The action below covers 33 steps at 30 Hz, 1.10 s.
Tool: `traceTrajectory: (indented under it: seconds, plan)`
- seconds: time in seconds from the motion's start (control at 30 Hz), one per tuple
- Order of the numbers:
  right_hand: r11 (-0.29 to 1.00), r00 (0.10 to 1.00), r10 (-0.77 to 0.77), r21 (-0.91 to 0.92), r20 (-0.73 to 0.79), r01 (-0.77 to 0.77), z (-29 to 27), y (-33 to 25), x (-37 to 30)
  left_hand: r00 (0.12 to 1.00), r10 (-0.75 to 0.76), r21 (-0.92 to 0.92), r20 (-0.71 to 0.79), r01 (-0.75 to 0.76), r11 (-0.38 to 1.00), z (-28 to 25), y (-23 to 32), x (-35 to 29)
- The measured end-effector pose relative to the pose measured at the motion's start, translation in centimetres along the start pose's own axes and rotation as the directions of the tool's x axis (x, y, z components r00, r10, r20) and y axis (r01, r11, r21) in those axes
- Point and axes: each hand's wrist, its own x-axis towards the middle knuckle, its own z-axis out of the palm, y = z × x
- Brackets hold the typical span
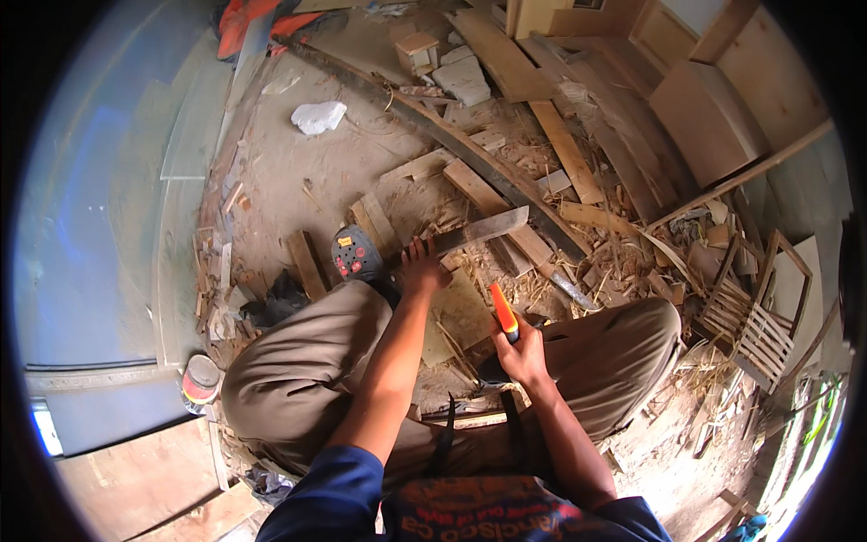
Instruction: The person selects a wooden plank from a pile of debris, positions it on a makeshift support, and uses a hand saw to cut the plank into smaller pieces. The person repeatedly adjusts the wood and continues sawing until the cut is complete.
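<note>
My left hand (424,268) is wrapped over the near end of a short, dark wooden strip (483,230), which points away to the right, just beyond my lap. A little nearer and to the right, my right hand (521,350) is closed around a tool with a tapered bright orange part (502,307) and a yellow and black band; whether it has a blade cannot be made out. Between the hands lies a flat, pale board (461,312). Beside my left hand is my black clog (355,253) with red and yellow studs.
A long dark beam (433,131) crosses the dirt floor ahead. Planks (564,149), straw and offcuts lie to the right, near a slatted wooden frame (759,339). A small tin (201,377) stands at my left knee. A white lump (318,117) lies farther off.
</note>
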Motion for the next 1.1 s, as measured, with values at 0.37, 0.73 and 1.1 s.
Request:
traceTrajectory:
  seconds: [0.37, 0.73, 1.1]
  plan:
    - [0.995, 0.994, -0.095, -0.032, -0.058, 0.094, 1.5, -1.1, -1.7, 0.99, -0.049, -0.359, -0.132, -0.002, 0.933, -3.5, 0.9, 4.4]
    - [0.996, 0.999, 0.012, -0.082, -0.04, -0.015, 1.8, -0.1, 0.3, 0.919, -0.105, -0.313, -0.379, -0.02, 0.949, -0.4, 1.9, 6.9]
    - [0.997, 0.998, 0.056, -0.049, -0.02, -0.057, 2.5, -1.4, 0.4, 0.872, -0.106, -0.329, -0.478, -0.066, 0.942, 0.9, 1.3, 6.8]
